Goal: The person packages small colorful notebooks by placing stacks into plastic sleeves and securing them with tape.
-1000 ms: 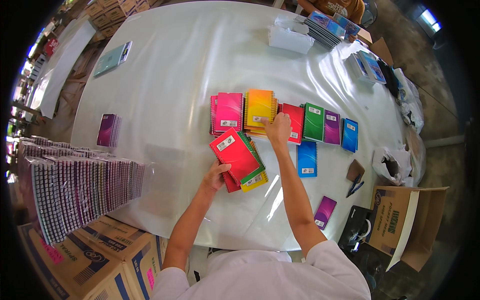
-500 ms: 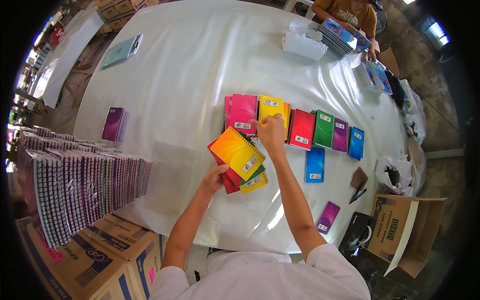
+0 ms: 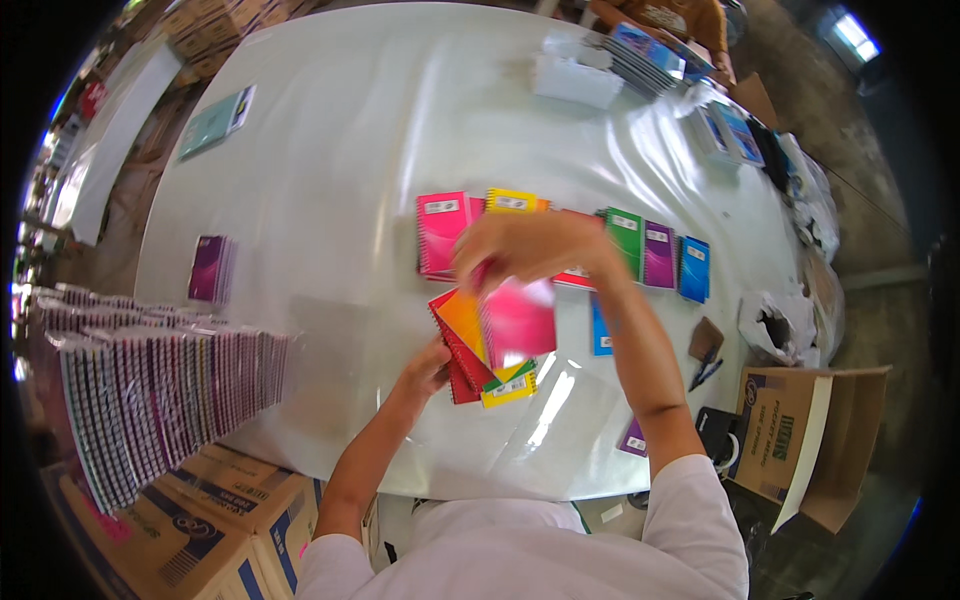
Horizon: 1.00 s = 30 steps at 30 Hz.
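My left hand [image 3: 428, 368] grips the lower left of a fanned bunch of spiral notebooks, with a red notebook [image 3: 458, 378], an orange-yellow notebook [image 3: 461, 318] and a yellow notebook [image 3: 512, 390] showing. Over that bunch, my right hand [image 3: 535, 245] pinches a pink spiral notebook [image 3: 525, 325] by its upper left corner; both are blurred. Beyond is a row of small notebook piles: pink [image 3: 442, 235], yellow [image 3: 511, 200], green [image 3: 625, 233], purple [image 3: 659, 255] and blue [image 3: 694, 268]. My right hand and forearm partly cover the row's middle, including a red pile [image 3: 574, 278].
A loose blue notebook [image 3: 601, 330] lies near my right forearm, beside a brown wallet [image 3: 705, 338] and pen. Wrapped notebooks [image 3: 170, 390] are stacked high at left, above cartons [image 3: 215, 500]. An open carton [image 3: 785, 435] stands at right. Another person [image 3: 680, 18] sits at the far side.
My right hand has moved from the pink pile back toward me and now carries a pink notebook over the bunch. My left hand still holds the bunch. The whole view has shifted slightly.
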Motion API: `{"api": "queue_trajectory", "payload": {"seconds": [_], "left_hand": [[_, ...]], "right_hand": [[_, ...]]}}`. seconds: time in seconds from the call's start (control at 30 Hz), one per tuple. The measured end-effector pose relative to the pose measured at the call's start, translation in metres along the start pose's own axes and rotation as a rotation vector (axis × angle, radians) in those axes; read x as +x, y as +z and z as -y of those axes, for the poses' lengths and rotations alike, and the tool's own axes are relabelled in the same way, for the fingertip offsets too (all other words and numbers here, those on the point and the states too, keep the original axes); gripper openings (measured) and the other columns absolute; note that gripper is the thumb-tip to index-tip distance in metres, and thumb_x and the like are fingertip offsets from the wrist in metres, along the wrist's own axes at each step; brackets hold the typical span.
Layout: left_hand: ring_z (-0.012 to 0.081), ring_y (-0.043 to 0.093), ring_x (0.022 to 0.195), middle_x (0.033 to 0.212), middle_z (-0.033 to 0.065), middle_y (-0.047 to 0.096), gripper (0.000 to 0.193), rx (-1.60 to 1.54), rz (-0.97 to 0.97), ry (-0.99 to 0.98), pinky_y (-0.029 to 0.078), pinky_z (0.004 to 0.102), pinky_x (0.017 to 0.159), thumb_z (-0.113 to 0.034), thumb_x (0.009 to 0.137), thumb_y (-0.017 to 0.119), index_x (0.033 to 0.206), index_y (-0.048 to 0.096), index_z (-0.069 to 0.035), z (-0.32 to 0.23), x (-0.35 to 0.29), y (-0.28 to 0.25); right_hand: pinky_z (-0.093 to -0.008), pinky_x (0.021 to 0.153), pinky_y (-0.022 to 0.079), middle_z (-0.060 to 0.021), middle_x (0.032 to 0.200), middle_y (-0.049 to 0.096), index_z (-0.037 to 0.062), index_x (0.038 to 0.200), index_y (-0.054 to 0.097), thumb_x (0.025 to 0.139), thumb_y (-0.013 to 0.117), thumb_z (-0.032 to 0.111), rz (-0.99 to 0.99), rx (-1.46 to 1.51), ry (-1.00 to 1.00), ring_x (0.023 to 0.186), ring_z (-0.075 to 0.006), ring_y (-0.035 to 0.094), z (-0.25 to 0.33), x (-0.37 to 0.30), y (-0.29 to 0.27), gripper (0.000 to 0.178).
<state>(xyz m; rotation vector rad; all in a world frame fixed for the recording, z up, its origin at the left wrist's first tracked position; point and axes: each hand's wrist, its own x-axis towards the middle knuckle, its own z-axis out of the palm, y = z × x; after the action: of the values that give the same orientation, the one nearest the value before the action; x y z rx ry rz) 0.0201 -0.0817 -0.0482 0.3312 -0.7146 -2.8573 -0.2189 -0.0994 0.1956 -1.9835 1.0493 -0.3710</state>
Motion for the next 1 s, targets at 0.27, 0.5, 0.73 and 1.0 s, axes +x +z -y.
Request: {"api": "queue_trajectory", "payload": {"seconds": [0.27, 0.5, 0.73, 1.0], "left_hand": [[0.0237, 0.048, 0.124, 0.134, 0.0098, 0.049, 0.102, -0.004, 0.014, -0.148, 0.043, 0.0411, 0.101, -0.054, 0.064, 0.082, 0.139, 0.035, -0.004, 0.038, 0.018, 0.057], [0.0237, 0.049, 0.123, 0.133, 0.0104, 0.050, 0.097, 0.022, 0.027, -0.126, 0.044, 0.0397, 0.100, -0.052, 0.069, 0.079, 0.140, 0.034, -0.004, 0.072, 0.044, 0.064], [0.0233, 0.049, 0.124, 0.137, 0.0107, 0.048, 0.095, 0.043, 0.063, -0.106, 0.042, 0.0400, 0.102, -0.053, 0.073, 0.074, 0.142, 0.031, -0.004, 0.098, 0.075, 0.075], [0.0229, 0.048, 0.125, 0.137, 0.0115, 0.048, 0.095, 0.053, 0.081, -0.127, 0.040, 0.0402, 0.104, -0.054, 0.074, 0.074, 0.142, 0.031, -0.003, 0.115, 0.082, 0.081]], "right_hand": [[-0.0342, 0.087, 0.049, -0.0106, 0.104, 0.065, 0.0028, 0.108, 0.065, 0.076, 0.071, 0.003, -0.912, 0.021, 0.478, 0.101, -0.0234, 0.060, -0.124, -0.175, 0.048, 0.032], [-0.0464, 0.088, 0.047, -0.0196, 0.109, 0.063, -0.0001, 0.101, 0.063, 0.062, 0.084, 0.042, -1.207, -0.282, 1.774, 0.106, -0.0335, 0.059, -0.227, -0.381, 0.096, 0.061], [-0.0371, 0.079, 0.050, -0.0144, 0.090, 0.067, 0.0028, 0.091, 0.059, 0.064, 0.083, 0.020, -1.254, -0.333, 1.488, 0.088, -0.0282, 0.065, -0.233, -0.425, 0.095, 0.040], [-0.0400, 0.088, 0.041, -0.0077, 0.086, 0.067, 0.0053, 0.088, 0.065, 0.067, 0.069, -0.006, -0.416, -0.061, 0.274, 0.084, -0.0216, 0.060, -0.020, -0.298, 0.007, 0.023]]}}
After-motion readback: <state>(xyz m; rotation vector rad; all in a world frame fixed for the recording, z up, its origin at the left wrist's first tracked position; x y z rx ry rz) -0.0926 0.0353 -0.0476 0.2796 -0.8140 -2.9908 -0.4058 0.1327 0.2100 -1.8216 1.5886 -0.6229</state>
